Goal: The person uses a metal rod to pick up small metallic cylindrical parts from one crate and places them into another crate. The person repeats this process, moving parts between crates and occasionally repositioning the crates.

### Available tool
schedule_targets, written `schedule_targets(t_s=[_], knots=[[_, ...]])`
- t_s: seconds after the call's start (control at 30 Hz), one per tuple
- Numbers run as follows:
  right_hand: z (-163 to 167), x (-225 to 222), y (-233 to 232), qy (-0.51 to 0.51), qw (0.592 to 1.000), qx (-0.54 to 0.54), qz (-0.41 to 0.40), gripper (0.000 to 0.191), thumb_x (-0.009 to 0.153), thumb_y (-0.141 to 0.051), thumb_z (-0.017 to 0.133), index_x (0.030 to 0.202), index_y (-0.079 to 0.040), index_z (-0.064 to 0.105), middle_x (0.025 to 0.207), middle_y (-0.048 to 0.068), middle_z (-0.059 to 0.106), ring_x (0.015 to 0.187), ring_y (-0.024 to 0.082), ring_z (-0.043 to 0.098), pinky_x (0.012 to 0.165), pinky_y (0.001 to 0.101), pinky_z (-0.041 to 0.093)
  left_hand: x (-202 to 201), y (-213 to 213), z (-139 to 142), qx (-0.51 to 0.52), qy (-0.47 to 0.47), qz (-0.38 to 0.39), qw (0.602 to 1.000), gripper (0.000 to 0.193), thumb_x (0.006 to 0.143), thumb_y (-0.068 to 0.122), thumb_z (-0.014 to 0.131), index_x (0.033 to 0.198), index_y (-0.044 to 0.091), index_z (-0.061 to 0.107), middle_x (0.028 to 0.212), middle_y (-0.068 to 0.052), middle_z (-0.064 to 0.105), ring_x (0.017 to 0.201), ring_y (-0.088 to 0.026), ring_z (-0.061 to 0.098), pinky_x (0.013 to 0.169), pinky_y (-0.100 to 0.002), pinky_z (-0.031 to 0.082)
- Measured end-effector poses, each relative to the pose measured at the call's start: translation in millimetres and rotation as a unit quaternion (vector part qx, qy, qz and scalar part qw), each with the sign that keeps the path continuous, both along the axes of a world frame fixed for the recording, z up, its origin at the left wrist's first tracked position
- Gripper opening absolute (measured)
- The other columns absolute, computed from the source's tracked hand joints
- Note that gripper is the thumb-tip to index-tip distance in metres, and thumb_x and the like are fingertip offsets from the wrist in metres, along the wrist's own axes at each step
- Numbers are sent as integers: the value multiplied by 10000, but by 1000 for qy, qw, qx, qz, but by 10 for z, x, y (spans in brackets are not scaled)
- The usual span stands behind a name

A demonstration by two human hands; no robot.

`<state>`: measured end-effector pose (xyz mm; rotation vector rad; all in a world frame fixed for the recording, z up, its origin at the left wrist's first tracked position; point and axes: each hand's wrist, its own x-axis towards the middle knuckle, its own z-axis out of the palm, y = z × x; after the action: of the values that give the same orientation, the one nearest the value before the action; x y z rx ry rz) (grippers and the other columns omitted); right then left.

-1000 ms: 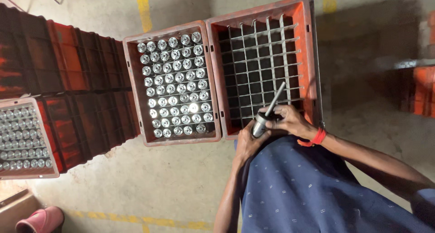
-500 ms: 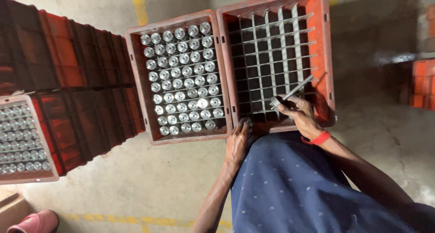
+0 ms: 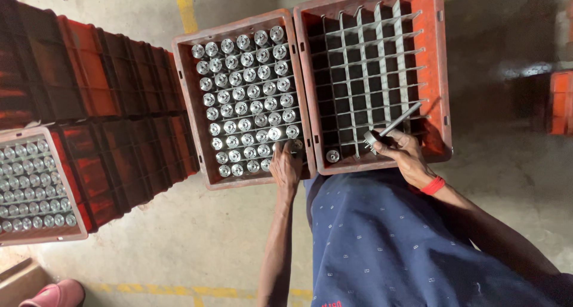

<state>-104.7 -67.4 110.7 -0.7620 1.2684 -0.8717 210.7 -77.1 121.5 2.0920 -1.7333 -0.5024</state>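
Observation:
Two orange crates stand side by side on the floor. The left crate [image 3: 186, 92] is packed with several upright metal shaft parts [image 3: 248, 92]. My left hand [image 3: 286, 165] rests on the parts in its near right corner, fingers curled over them. The right crate [image 3: 431, 62] has a grey divider grid [image 3: 373, 74] whose cells are mostly dark, with one part [image 3: 332, 156] standing in the near left cell. My right hand [image 3: 406, 153], with a red wristband, holds a metal shaft part [image 3: 391, 128] tilted over the near cells of the grid.
Stacked orange crates [image 3: 89, 92] fill the left side, and another crate of metal parts [image 3: 36, 187] sits at the lower left. A pink shoe [image 3: 51, 295] shows at the bottom left. Yellow floor lines [image 3: 186, 8] run past the crates. Another orange crate [image 3: 561, 104] is at the right edge.
My left hand has left the shaft and gone to the full crate's near right corner. My right hand still holds the shaft, now lower over the grid.

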Motion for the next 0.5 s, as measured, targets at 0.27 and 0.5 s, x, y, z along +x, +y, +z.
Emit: schedule_targets(t_s=[0.27, 0.5], knots=[[315, -79, -24, -2, 999, 47, 28, 495, 865, -175, 787, 1311, 5, 671, 1153, 63, 737, 1036, 137, 661, 944, 289, 511, 361, 136, 543, -131, 327, 32, 935, 380, 772, 213, 854, 1081, 57, 700, 1052, -111, 686, 916, -174, 682, 691, -324, 602], [672, 55, -256, 7, 997, -31, 74, 454, 878, -197, 789, 1266, 14, 686, 1148, 62, 747, 1089, 126, 671, 972, 279, 511, -839, -116, 146, 86, 430, 127, 890, 170, 838, 20, 779, 873, 18, 612, 736, -60, 633, 650, -186, 585, 581, -341, 491]])
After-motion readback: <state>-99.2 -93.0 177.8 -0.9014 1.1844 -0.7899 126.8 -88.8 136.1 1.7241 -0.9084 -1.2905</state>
